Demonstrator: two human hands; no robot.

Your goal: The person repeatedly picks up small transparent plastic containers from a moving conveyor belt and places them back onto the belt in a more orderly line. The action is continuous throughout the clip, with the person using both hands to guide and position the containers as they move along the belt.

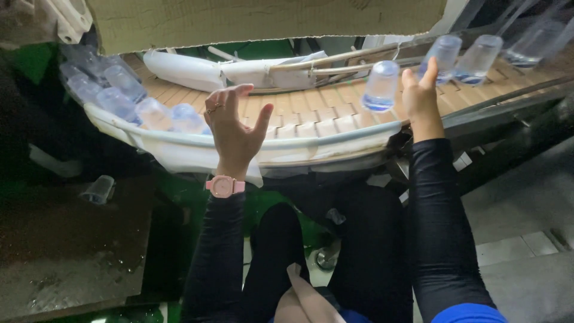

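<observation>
A brown cardboard sheet (263, 21) hangs beyond both hands. Right hand (420, 96), fingers spread and empty, stands between two clear plastic cups (381, 85) on the tan slatted conveyor (311, 116). Left hand (234, 128) is loose and empty, translucent cups (154, 113) just beside its fingers.

cups (381, 85) stand on the conveyor (311, 119) between left hand (234, 128) and right hand (420, 98).

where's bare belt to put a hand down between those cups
Bare slats lie between the left hand and the cup beside the right hand. Crowded: the cup cluster at the left bend and the cups upper right.
</observation>
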